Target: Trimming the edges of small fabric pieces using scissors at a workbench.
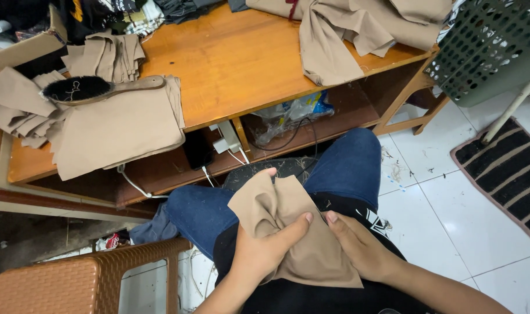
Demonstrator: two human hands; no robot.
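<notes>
A piece of tan fabric [303, 232] lies bunched on my lap, over my blue jeans [346, 168]. My left hand [265, 247] grips its folded left part, thumb pressed across the cloth toward the middle. My right hand [361, 247] rests on the fabric's right edge, with its thumb tip beside my left thumb. Both hands pinch the same cloth close together.
A low wooden table [236, 64] stands ahead with stacks of tan fabric pieces [117, 125], a wooden brush [96, 88] and more tan cloth [346, 29]. Its shelf holds a phone, chargers and a plastic bag. A brown stool [85, 279] is at left, a green basket [491, 46] and striped mat [509, 174] at right.
</notes>
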